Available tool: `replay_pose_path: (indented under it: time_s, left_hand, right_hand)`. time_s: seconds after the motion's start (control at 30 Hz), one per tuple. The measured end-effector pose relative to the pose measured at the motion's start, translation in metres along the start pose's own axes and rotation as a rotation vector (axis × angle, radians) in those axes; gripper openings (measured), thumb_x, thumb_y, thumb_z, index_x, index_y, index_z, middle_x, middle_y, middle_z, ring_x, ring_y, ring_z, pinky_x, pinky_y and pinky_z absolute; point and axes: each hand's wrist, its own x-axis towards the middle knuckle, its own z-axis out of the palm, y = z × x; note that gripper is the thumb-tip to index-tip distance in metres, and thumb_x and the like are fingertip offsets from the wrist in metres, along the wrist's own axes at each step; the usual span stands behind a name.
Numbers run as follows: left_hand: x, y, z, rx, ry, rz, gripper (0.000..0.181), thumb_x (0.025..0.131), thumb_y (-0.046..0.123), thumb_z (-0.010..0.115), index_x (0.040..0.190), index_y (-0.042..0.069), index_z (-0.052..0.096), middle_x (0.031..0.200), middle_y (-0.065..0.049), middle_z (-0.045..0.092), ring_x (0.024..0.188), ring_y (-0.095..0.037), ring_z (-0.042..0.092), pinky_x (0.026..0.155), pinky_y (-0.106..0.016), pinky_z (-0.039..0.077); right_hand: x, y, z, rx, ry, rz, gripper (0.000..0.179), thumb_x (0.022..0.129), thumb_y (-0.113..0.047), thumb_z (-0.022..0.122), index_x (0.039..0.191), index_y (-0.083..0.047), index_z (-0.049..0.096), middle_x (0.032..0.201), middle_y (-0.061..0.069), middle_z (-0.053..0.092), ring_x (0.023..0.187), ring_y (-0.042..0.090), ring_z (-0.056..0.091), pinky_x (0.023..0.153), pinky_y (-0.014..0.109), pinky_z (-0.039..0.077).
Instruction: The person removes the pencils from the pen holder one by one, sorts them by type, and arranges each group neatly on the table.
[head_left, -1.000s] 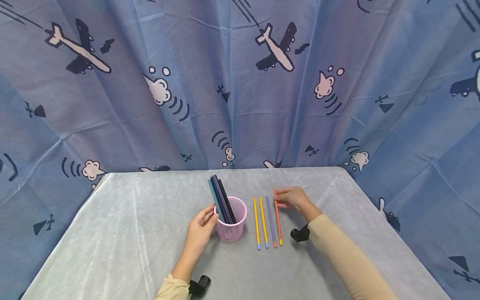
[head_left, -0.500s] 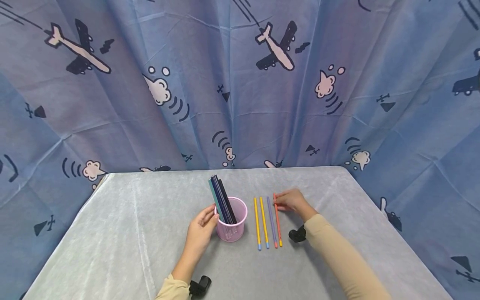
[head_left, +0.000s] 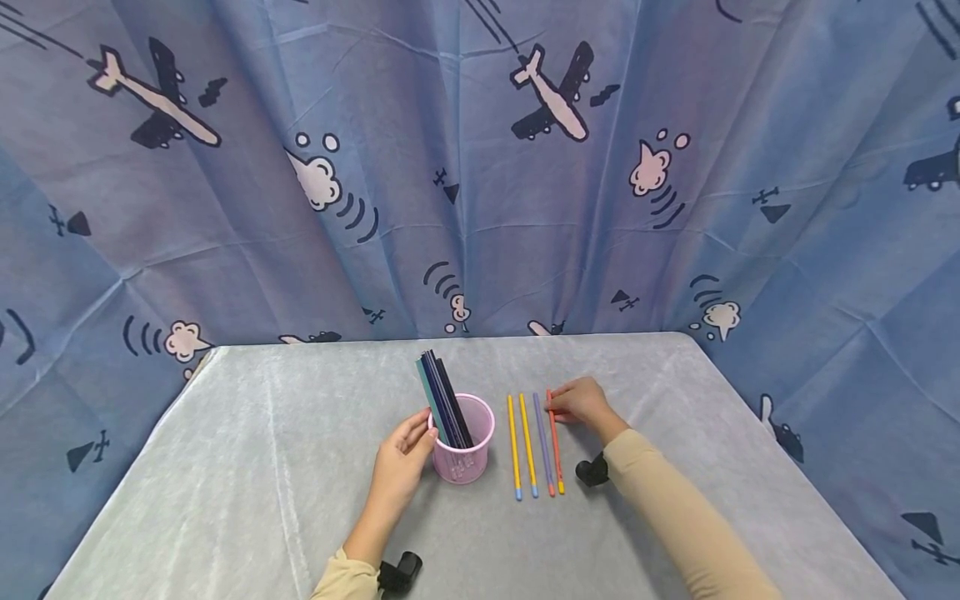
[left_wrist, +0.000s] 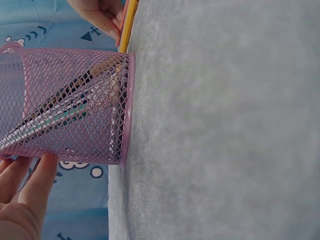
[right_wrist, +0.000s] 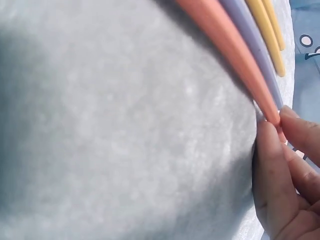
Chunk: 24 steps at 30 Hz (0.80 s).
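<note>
A pink mesh pen cup (head_left: 463, 467) stands upright on the table, holding several dark pencils and a teal one (head_left: 433, 400) that lean left. My left hand (head_left: 401, 458) grips the cup's left side; in the left wrist view its fingertips (left_wrist: 47, 162) press against the mesh. To the right of the cup, pencils lie side by side: two yellow ones (head_left: 527, 442) with blue ends, a purple one (head_left: 542, 442) with a red end and an orange one (head_left: 555, 450) with a yellow end. My right hand (head_left: 585, 402) pinches the far end of the orange pencil between thumb and fingers.
A pale grey cloth covers the table (head_left: 300, 417). Behind it hangs a blue curtain (head_left: 375, 208) printed with planes and clouds. A black wrist camera (head_left: 401, 572) sits on my left wrist, another black camera (head_left: 592, 471) on my right.
My right hand has brought the far end of the orange pencil down and nearer, about level with the other pencils' ends. My left hand and the cup have stayed put.
</note>
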Motion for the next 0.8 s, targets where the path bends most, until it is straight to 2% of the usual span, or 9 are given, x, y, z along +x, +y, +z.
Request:
replay_pose_path:
  time_s: [0.13, 0.27, 0.4, 0.57, 0.7, 0.8]
  left_hand:
    - [0.000, 0.000, 0.000, 0.004, 0.000, 0.001, 0.042, 0.090, 0.015, 0.060, 0.128, -0.003, 0.051, 0.127, -0.021, 0.056, 0.118, -0.028, 0.054, 0.093, -0.021, 0.049]
    - [0.000, 0.001, 0.000, 0.003, -0.004, -0.002, 0.043, 0.091, 0.016, 0.060, 0.128, -0.003, 0.051, 0.128, -0.021, 0.055, 0.118, -0.028, 0.053, 0.093, -0.021, 0.048]
    - [0.000, 0.001, 0.000, 0.000, -0.002, 0.001, 0.043, 0.091, 0.016, 0.060, 0.128, -0.003, 0.051, 0.128, -0.021, 0.055, 0.118, -0.028, 0.053, 0.093, -0.021, 0.048]
    - [0.000, 0.001, 0.000, 0.004, 0.001, 0.011, 0.042, 0.091, 0.015, 0.060, 0.127, -0.003, 0.051, 0.127, -0.021, 0.056, 0.117, -0.028, 0.054, 0.093, -0.020, 0.049]
    - [0.000, 0.001, 0.000, 0.017, 0.004, 0.011, 0.041, 0.091, 0.014, 0.060, 0.127, -0.003, 0.052, 0.126, -0.021, 0.056, 0.117, -0.028, 0.055, 0.093, -0.020, 0.048]
    - [0.000, 0.001, 0.000, 0.023, 0.005, 0.011, 0.041, 0.091, 0.015, 0.060, 0.127, -0.003, 0.052, 0.126, -0.021, 0.057, 0.116, -0.028, 0.055, 0.093, -0.021, 0.049]
  right_hand:
    - [0.000, -0.001, 0.000, -0.044, 0.029, -0.002, 0.026, 0.073, -0.001, 0.075, 0.096, 0.008, 0.067, 0.065, 0.001, 0.063, 0.050, 0.005, 0.058, 0.051, 0.020, 0.055]
    - [-0.005, -0.009, 0.000, -0.073, 0.062, -0.046, 0.027, 0.075, -0.003, 0.073, 0.099, 0.006, 0.067, 0.069, 0.005, 0.067, 0.052, 0.007, 0.061, 0.051, 0.021, 0.055]
    - [-0.015, -0.022, 0.000, -0.044, 0.078, -0.120, 0.030, 0.079, -0.006, 0.070, 0.106, 0.006, 0.066, 0.088, 0.015, 0.071, 0.066, 0.012, 0.066, 0.064, 0.028, 0.059]
    - [-0.027, -0.040, 0.006, 0.006, 0.039, -0.166, 0.035, 0.082, -0.010, 0.069, 0.113, 0.005, 0.063, 0.115, 0.020, 0.063, 0.085, 0.016, 0.067, 0.080, 0.034, 0.057]
    - [-0.035, -0.053, 0.013, 0.029, 0.002, -0.184, 0.036, 0.081, -0.011, 0.070, 0.114, 0.003, 0.063, 0.118, 0.019, 0.062, 0.093, 0.021, 0.067, 0.083, 0.034, 0.056]
    - [-0.042, -0.061, 0.018, 0.087, -0.047, -0.206, 0.035, 0.082, -0.008, 0.069, 0.113, 0.005, 0.062, 0.118, 0.021, 0.062, 0.097, 0.023, 0.066, 0.086, 0.036, 0.055]
